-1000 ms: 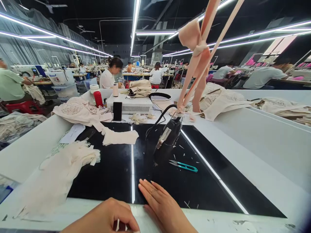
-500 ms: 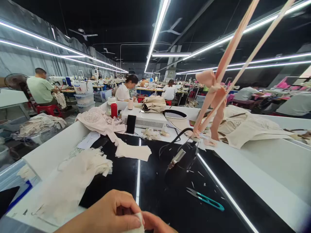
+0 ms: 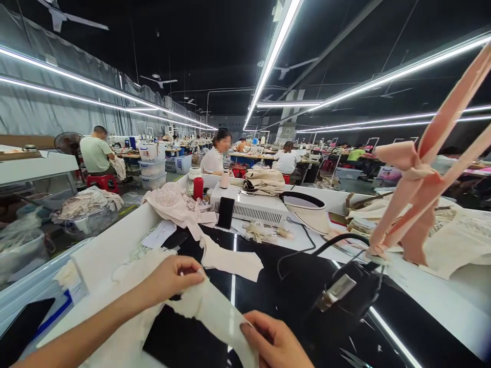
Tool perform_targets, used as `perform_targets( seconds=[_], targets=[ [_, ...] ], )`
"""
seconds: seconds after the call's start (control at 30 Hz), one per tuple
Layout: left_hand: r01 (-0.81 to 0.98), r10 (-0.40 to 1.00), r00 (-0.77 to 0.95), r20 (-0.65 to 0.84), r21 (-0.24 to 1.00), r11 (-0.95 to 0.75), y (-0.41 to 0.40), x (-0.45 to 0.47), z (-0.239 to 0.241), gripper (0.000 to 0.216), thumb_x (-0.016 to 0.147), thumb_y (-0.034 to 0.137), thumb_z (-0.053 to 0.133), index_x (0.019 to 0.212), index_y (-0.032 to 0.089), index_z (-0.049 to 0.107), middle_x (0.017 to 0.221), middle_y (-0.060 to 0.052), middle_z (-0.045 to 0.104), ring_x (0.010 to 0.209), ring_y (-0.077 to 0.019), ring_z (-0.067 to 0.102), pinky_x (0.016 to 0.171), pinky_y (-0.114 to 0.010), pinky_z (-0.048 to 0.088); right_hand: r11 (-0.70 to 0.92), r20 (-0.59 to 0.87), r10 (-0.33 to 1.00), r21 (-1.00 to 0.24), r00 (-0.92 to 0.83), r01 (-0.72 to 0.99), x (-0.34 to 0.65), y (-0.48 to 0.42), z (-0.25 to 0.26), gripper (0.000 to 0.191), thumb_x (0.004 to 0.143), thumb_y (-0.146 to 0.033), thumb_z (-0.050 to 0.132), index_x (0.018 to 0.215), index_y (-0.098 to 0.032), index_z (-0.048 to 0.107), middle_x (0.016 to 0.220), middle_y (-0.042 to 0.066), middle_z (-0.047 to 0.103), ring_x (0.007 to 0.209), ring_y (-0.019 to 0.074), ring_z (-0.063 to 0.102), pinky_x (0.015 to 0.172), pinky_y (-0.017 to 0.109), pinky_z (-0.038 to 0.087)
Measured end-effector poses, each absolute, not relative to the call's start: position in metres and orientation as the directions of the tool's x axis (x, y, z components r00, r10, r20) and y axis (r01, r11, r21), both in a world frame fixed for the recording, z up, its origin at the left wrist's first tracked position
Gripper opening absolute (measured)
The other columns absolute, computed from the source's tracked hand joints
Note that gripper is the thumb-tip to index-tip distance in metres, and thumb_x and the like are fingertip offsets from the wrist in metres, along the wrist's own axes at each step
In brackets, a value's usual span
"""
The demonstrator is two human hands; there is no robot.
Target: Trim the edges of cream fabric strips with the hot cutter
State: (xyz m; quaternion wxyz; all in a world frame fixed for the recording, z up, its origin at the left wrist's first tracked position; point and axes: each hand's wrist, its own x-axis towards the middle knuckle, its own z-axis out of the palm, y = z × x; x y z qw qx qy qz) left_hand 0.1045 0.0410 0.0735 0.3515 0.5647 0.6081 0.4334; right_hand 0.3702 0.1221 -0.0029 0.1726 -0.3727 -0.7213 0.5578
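**Holding fabric piece (image 3: 209, 306) over table (image 3: 291, 286)**

Pinches upper corner with left hand (image 3: 172, 278), fingers pressed together on cloth. Clamps lower end with right hand (image 3: 274, 340), fingers closed on it. Stretches piece diagonally between both, just above black top near front edge. Lies beside fabric pile (image 3: 111, 271) at left, iron (image 3: 345, 299) at right.

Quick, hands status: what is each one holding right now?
Left hand: closed, pinching the upper end of the cream fabric piece.
Right hand: closed, gripping the lower end of the same piece.
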Motion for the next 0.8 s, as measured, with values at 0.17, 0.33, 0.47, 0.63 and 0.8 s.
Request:
perform_targets(
  seconds=[0.17,0.33,0.47,0.63,0.8],
  targets=[
    [0.449,0.965,-0.169,0.200,0.887,-0.105,0.106,0.080,0.084,0.035,0.079,0.050,0.065,0.084,0.016,0.071,0.065,0.000,0.061,0.057,-0.0125,0.050,0.052,-0.023,0.037,0.267,0.086,0.883,-0.900,-0.461,0.344,0.349,0.178,0.021,0.051,0.091,-0.054,0.048,0.110,-0.014,0.073,0.057,0.003,0.067,0.042,0.0161,0.059,0.041,0.025,0.048],
    [0.558,0.933,-0.163,0.322,0.810,-0.182,0.145,0.073,0.078,0.033,0.089,0.044,0.055,0.096,0.017,0.071,0.084,-0.004,0.071,0.077,-0.0184,0.064,0.065,-0.026,0.049,0.495,0.405,0.864,-0.793,-0.300,0.355,0.333,0.222,0.024,0.054,0.098,-0.049,0.036,0.127,-0.016,0.067,0.128,0.016,0.070,0.118,0.0296,0.067,0.096,0.045,0.060],
    [0.710,0.945,-0.024,0.327,0.670,-0.214,0.144,0.071,0.052,0.020,0.090,0.031,0.058,0.088,0.018,0.073,0.091,-0.004,0.074,0.086,-0.0197,0.066,0.081,-0.029,0.048,0.621,0.480,0.781,-0.661,-0.399,0.420,0.333,0.237,-0.002,0.039,0.097,-0.033,0.043,0.117,-0.020,0.074,0.127,0.011,0.073,0.121,0.0277,0.067,0.112,0.049,0.049],
    [0.833,0.969,0.129,0.213,0.507,-0.222,0.141,0.067,0.016,0.015,0.092,0.019,0.059,0.091,0.019,0.075,0.097,-0.003,0.076,0.093,-0.0201,0.068,0.086,-0.028,0.047,0.666,0.431,0.745,-0.513,-0.509,0.542,0.338,0.242,-0.033,0.040,0.096,-0.020,0.043,0.118,-0.018,0.076,0.130,0.011,0.073,0.118,0.0274,0.070,0.105,0.044,0.056],
    [0.883,0.971,0.172,0.169,0.410,-0.228,0.144,0.068,0.005,0.017,0.095,0.017,0.057,0.098,0.021,0.074,0.104,-0.004,0.076,0.100,-0.0212,0.069,0.090,-0.028,0.047,0.701,0.411,0.712,-0.358,-0.570,0.617,0.339,0.243,-0.034,0.043,0.098,-0.014,0.039,0.121,-0.016,0.074,0.132,0.013,0.072,0.119,0.0273,0.070,0.105,0.042,0.056]
  ],
)
